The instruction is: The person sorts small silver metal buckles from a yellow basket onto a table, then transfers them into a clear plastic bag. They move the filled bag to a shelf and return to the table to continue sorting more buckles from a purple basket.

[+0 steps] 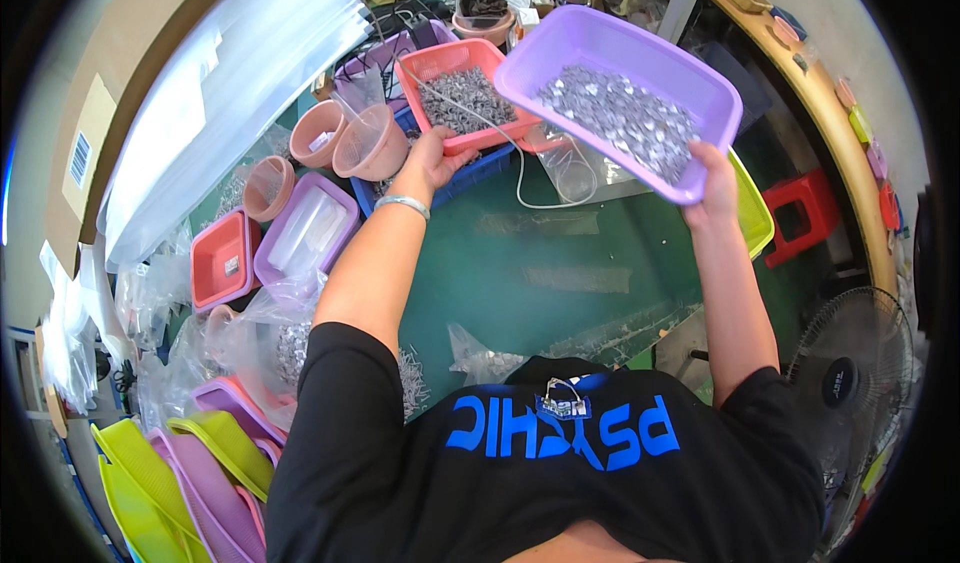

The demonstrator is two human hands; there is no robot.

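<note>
My right hand (712, 185) grips the near right corner of a purple plastic basin (690, 63). The basin is tilted toward me, and many small, shiny silver metal pieces (625, 113) are spread over its bottom. At the near edge of a coral-red plastic basket (425, 58), my left hand (437, 161) is closed on the rim, its fingertips partly hidden. Small grey metal parts (465, 98) fill that basket. Under it, a blue crate (470, 176) shows in part, and a thin white cable (521, 178) runs across the basket and down onto the green table.
Pink plastic pots (370, 143), a purple tray (308, 228) and a small red tray (222, 258) crowd the left side. Stacked green and purple baskets (190, 483) stand lower left. A lime-green basin (752, 208), red stool (803, 213) and fan (850, 373) are on the right.
</note>
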